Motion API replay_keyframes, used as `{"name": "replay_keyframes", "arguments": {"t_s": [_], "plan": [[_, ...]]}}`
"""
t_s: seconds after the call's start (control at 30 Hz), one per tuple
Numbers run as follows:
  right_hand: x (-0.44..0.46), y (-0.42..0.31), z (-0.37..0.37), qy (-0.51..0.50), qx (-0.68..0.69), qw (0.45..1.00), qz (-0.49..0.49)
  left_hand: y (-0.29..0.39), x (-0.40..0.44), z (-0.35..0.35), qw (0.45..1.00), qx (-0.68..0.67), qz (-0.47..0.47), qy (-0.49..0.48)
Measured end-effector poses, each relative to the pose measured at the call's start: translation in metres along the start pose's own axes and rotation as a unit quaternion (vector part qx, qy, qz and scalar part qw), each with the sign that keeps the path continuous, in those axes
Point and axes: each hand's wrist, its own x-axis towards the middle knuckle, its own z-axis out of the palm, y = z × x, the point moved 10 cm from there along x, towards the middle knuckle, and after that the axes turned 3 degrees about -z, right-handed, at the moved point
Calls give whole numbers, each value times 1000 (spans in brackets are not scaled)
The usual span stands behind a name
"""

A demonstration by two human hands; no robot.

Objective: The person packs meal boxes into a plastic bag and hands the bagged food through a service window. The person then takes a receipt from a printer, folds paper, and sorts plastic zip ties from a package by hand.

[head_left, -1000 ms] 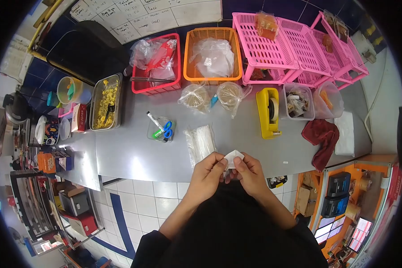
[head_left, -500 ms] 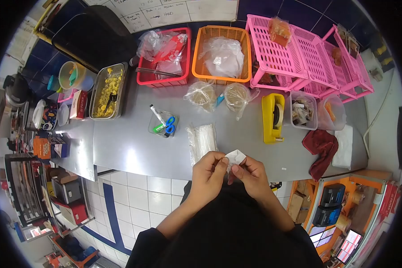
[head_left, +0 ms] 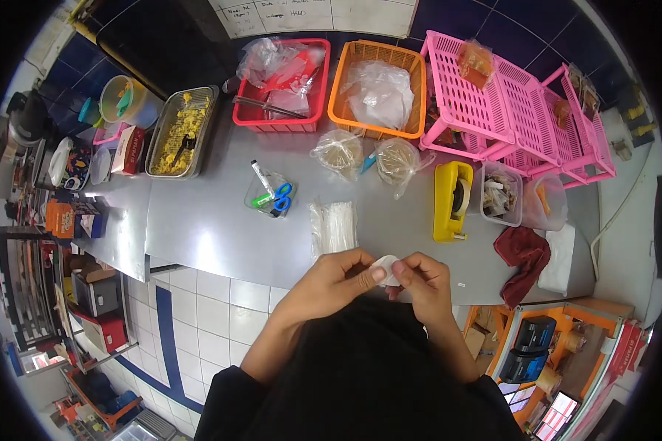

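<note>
Pinching a small white piece point(head_left: 386, 270) between thumb and fingers, the left hand point(head_left: 340, 281) and the right hand point(head_left: 425, 285) meet near the clear packet point(head_left: 334, 227), and the piece is on the person's side of this packet. Behind the packet there are two tied bags point(head_left: 339, 153). To its left stands a container with scissors point(head_left: 271, 198), and to its right a yellow tape dispenser point(head_left: 449, 209).

Passage runs between white bundle point(head_left: 336, 227) and tape dispenser point(head_left: 444, 209).
</note>
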Motion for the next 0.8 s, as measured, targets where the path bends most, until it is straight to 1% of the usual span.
{"name": "replay_keyframes", "arguments": {"t_s": [0.03,0.07,0.1,0.13,0.2,0.27,0.3,0.37,0.4,0.47,0.6,0.63,0.67,0.73,0.8], "plan": [[0,-5,-4,23,2,999,-33,-1,0,4,1000,-1,1,0],[0,-10,-7,47,3,997,-65,-1,-1,6,998,-63,17,7],[-1,-10,-5,46,2,997,-63,-1,-1,7,991,-126,31,14],[-3,-13,-4,52,23,995,-80,-2,-1,8,991,-128,31,14],[-6,-13,2,58,43,993,-95,-4,0,6,978,-205,37,25],[-12,-12,2,102,91,983,-123,-5,1,8,975,-214,50,20],[-14,-8,3,102,89,983,-122,-3,0,9,973,-222,64,16],[-18,-10,2,108,144,966,-183,-2,1,10,974,-218,67,4],[-18,-12,5,107,143,967,-182,-1,1,12,975,-211,70,-7],[-20,-21,8,110,184,955,-207,4,-1,13,972,-225,62,0],[-21,-16,7,93,151,965,-193,-6,2,9,968,-244,48,11],[-21,-15,10,69,156,967,-188,-4,1,9,968,-244,48,11],[-21,-14,14,45,162,969,-182,2,-1,8,972,-229,57,18],[-25,-17,13,45,144,970,-193,4,-3,6,975,-213,64,24],[-28,-20,11,48,127,969,-205,3,-2,2,984,-161,67,31]]}}
